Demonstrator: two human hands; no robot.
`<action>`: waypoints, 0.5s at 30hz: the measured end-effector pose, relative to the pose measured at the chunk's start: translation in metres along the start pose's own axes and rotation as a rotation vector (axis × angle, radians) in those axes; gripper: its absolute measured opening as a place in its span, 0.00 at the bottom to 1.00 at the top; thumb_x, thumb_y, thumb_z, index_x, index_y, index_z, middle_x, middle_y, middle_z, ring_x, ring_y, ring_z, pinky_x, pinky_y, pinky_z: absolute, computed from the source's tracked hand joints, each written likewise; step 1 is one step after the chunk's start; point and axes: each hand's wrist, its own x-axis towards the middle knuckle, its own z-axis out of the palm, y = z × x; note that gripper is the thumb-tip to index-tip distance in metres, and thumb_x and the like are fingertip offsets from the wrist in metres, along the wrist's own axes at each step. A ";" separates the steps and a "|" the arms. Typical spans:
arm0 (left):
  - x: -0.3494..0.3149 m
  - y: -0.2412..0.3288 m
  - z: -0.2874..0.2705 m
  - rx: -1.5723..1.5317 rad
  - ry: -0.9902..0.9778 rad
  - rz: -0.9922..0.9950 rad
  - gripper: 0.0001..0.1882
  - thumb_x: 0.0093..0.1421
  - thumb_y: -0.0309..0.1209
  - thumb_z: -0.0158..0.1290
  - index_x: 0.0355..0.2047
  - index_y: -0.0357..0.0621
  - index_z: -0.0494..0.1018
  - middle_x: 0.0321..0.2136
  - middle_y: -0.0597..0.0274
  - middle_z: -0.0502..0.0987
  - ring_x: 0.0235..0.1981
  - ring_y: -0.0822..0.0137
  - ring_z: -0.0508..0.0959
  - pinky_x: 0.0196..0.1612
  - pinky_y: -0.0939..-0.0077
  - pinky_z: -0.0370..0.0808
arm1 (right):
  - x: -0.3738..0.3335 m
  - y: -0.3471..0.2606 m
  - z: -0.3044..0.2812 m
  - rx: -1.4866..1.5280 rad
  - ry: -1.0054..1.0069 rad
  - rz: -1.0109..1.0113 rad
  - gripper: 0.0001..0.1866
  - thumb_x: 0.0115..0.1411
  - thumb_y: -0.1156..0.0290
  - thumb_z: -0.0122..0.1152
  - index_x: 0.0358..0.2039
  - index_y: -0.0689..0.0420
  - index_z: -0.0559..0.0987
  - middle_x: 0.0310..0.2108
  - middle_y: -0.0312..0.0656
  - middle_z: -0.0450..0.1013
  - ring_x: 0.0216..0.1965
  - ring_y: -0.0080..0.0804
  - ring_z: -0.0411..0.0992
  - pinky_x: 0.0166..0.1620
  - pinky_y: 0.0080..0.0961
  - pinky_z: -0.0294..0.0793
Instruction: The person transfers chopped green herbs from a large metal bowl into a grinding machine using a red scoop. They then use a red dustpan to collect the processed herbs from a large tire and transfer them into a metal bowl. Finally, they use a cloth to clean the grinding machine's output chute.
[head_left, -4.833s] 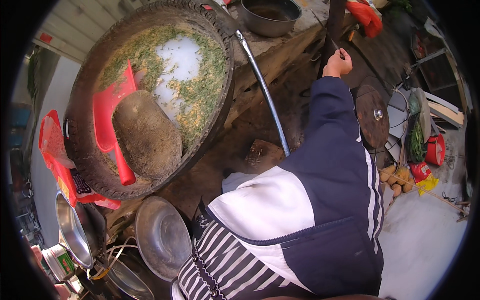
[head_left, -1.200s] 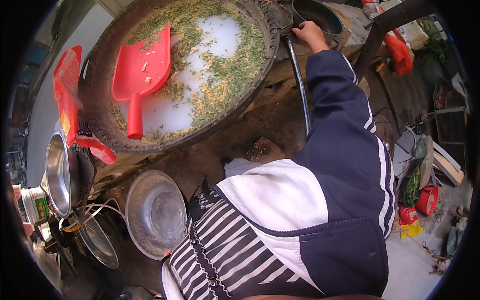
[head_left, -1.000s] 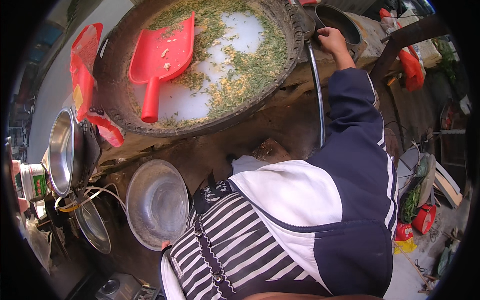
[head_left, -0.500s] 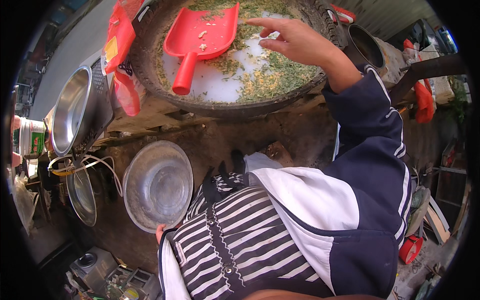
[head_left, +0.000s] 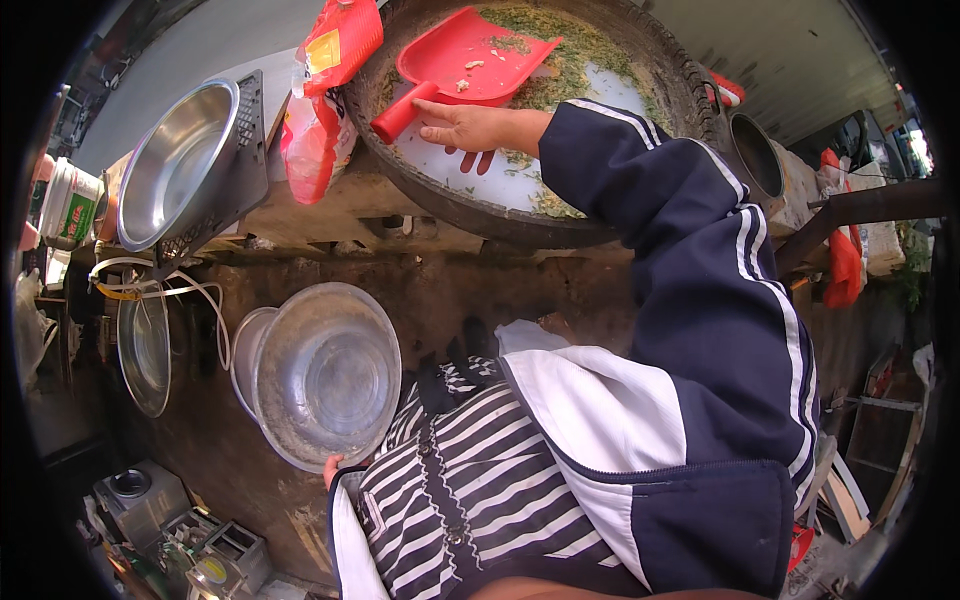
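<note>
Red scoop (head_left: pixel 480 65) lies by the right hand (head_left: pixel 465 128) (grip loose, fingers spread); left hand (head_left: pixel 334 468) clasps metal basin (head_left: pixel 345 375).

A pale, stained wall (head_left: pixel 770 60) stands at upper right, daylit grey pavement (head_left: pixel 180 65) at upper left. A rough ledge (head_left: pixel 355 208) crosses above centre; dark brown floor (head_left: pixel 210 435) spreads toward lower left.
</note>
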 end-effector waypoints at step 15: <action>-0.042 0.019 0.018 0.126 0.070 -0.123 0.20 0.43 0.37 0.49 0.33 0.34 0.70 0.33 0.43 0.75 0.33 0.50 0.77 0.41 0.61 0.76 | 0.011 0.000 0.001 0.043 0.363 0.109 0.22 0.55 0.56 0.59 0.47 0.53 0.71 0.37 0.44 0.71 0.31 0.34 0.74 0.24 0.31 0.76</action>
